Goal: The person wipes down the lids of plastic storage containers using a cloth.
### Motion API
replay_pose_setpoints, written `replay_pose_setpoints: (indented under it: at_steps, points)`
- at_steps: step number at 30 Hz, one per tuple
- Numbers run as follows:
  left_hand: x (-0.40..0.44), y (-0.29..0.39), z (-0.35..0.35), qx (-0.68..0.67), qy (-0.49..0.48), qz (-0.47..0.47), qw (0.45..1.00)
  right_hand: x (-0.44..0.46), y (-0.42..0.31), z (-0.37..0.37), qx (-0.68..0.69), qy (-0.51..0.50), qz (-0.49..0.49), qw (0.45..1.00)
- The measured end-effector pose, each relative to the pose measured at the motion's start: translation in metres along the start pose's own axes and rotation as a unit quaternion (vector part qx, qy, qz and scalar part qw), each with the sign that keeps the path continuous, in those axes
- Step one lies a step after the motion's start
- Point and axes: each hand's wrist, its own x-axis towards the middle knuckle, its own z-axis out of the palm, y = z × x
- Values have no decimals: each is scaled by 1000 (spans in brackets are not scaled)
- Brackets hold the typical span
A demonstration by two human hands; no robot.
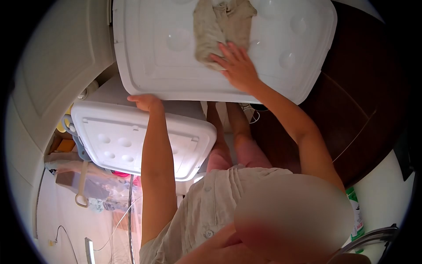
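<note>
A large white plastic storage box lid [149, 66] with round dimples fills the upper part of the view. On it lies a crumpled beige cloth [206, 35]. My right hand [239, 70] rests on the cloth's near edge, fingers stretched and spread. My left hand [147, 102] grips the lid's near rim at the left; its fingers are partly hidden and the thumb sticks out to the left. Just below that hand is a second white storage box [118, 143] with a similar dimpled lid.
A white door panel [61, 61] stands at the left, dark brown flooring [351, 88] at the right. Clothes in clear plastic [105, 189] and a beige-handled tool [82, 185] lie lower left. A green and white container [356, 211] stands lower right.
</note>
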Motion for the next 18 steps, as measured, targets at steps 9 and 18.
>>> replay_pose_setpoints:
  at_steps: [9, 18]
  points:
    - [-6, 6, 4, 17, 6, -17, 1000, 96, 202, -21, -183, 236, 225, 927]
    - [-2, -3, 3, -10, 16, 15, 1000, 223, -15, -37, 14, 262, 27, 965]
